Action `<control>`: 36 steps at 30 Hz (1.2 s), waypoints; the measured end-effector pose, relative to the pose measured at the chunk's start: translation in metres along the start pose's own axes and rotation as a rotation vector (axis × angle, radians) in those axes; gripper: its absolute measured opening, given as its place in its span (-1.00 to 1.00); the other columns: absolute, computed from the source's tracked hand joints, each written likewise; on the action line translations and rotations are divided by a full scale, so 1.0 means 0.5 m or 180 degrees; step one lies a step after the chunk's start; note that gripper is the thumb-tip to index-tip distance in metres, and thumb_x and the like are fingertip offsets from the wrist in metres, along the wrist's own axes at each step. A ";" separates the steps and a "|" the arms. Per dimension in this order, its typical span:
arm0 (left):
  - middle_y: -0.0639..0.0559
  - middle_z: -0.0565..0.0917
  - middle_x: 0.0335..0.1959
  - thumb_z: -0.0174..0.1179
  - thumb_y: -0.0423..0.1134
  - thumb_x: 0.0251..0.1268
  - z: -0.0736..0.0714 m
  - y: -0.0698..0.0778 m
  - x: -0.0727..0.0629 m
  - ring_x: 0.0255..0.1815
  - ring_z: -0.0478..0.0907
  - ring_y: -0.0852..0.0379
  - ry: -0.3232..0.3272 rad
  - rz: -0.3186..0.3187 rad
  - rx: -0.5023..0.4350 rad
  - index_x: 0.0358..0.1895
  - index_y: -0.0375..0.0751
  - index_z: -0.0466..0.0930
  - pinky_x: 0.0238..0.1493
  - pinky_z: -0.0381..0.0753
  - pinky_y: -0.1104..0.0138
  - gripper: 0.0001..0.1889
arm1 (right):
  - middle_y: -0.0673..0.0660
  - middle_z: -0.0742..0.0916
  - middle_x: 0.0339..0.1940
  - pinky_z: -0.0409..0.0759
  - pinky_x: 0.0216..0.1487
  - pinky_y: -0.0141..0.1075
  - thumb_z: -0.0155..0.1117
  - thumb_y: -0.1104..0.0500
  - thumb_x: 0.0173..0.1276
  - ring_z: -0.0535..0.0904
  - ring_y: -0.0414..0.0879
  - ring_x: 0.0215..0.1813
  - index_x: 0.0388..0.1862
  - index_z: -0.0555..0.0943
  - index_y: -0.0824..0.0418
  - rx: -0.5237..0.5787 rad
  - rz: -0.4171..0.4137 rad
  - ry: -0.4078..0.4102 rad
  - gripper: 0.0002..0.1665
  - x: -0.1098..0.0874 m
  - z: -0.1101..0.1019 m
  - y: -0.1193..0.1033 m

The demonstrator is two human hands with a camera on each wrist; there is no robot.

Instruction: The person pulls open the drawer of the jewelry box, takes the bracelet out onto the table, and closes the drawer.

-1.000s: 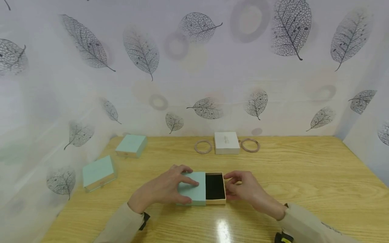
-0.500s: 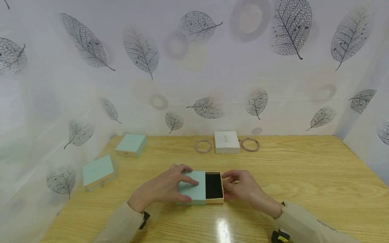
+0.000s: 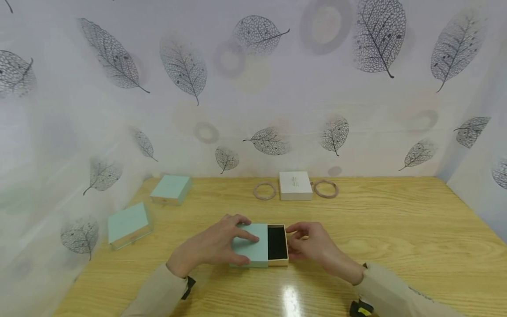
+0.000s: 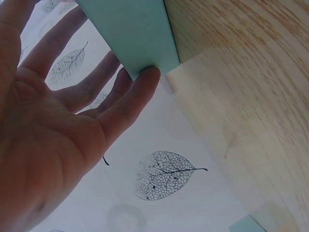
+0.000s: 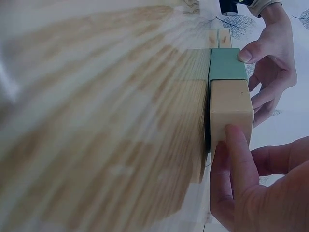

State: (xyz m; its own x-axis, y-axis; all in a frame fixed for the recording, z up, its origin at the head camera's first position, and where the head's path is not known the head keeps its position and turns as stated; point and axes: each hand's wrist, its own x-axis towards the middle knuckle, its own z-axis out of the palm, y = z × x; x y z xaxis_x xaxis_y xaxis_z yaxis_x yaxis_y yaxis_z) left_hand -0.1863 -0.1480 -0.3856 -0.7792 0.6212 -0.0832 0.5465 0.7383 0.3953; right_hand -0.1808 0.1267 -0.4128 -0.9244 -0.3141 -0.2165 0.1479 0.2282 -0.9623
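Observation:
A mint-green drawer box (image 3: pixel 259 254) lies on the wooden table, its cream tray (image 3: pixel 278 263) partly out on the right and showing a black lining (image 3: pixel 276 243). My left hand (image 3: pixel 215 242) grips the green sleeve, thumb on the near side, one finger across the top and others toward the far side. At the tray's right end is my right hand (image 3: pixel 314 244), slightly bent fingers touching the end face. The right wrist view shows a fingertip (image 5: pixel 233 131) against the cream end panel (image 5: pixel 231 119). Parts of the sleeve are hidden under the left hand.
Two more mint-green boxes, one nearer (image 3: pixel 128 223) and one farther (image 3: pixel 171 188), lie at the left of the table. A white box (image 3: pixel 295 185) stands at the back, with a ring-shaped band (image 3: pixel 255 190) to its left and another ring (image 3: pixel 337 190) to its right.
My right hand has moved left and the tray has slid farther into the green sleeve, so less black lining shows. The left hand and the sleeve have stayed in place.

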 end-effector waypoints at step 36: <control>-0.08 0.51 0.36 0.51 0.02 0.10 0.002 0.004 -0.002 0.30 0.43 -0.11 0.0066 0.0022 -0.0051 0.12 0.16 0.73 0.28 0.56 -0.02 -0.54 | 0.23 0.67 -0.26 0.81 -0.20 -0.15 0.20 0.47 0.40 0.74 -0.08 -0.30 0.17 0.53 0.54 0.0045 0.0033 0.0006 -0.62 0.005 0.021 0.001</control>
State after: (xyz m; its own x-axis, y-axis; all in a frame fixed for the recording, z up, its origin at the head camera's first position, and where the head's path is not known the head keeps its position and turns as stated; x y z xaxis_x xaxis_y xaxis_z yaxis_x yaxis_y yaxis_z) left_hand -0.1843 -0.1469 -0.3855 -0.7817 0.6206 -0.0616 0.5470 0.7297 0.4104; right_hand -0.1794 0.1165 -0.4155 -0.9234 -0.3100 -0.2264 0.1626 0.2184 -0.9622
